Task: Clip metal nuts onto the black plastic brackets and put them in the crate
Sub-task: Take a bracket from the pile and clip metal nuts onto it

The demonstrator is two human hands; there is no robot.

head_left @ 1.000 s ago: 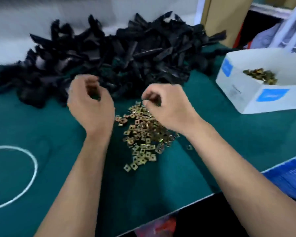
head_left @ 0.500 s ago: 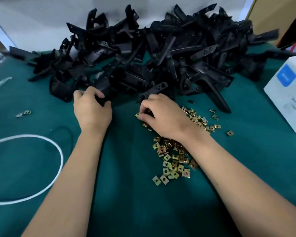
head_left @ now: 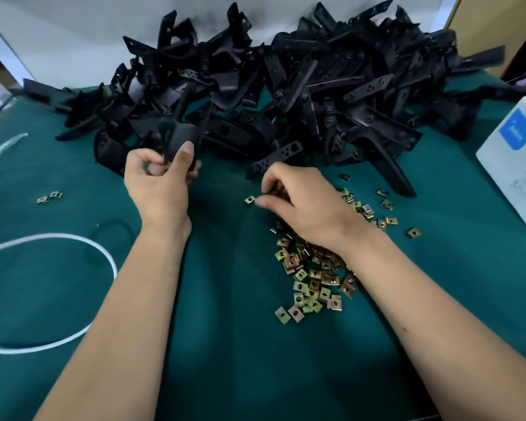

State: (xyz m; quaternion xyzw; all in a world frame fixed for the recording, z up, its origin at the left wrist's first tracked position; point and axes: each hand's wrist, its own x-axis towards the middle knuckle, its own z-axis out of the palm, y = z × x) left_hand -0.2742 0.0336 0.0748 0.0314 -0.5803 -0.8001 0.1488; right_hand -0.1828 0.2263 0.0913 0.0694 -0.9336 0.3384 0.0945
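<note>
Change noted against half a second ago: the left hand [head_left: 161, 180], which was then down at the near edge of the bracket pile [head_left: 286, 86], now holds one black bracket [head_left: 181, 141] lifted clear of it, thumb pressed on its near face and fingers curled behind. The right hand [head_left: 301, 199], which lay over the nut heap [head_left: 313, 268], now pinches a single nut [head_left: 249, 200] at its fingertips, just left of the heap and low over the green mat [head_left: 225, 344].

I read this as both parts picked: one bracket, one nut. The two are well apart, so clipping is not yet done. The crate is not in view.

Two loose nuts [head_left: 49, 197] lie far left. A white cord [head_left: 97, 250] loops at near left.

Writing: the white box [head_left: 510, 177] at the right edge carries a blue label [head_left: 518, 129] and small dark print below it; both are too blurred to read. No brand legible.
</note>
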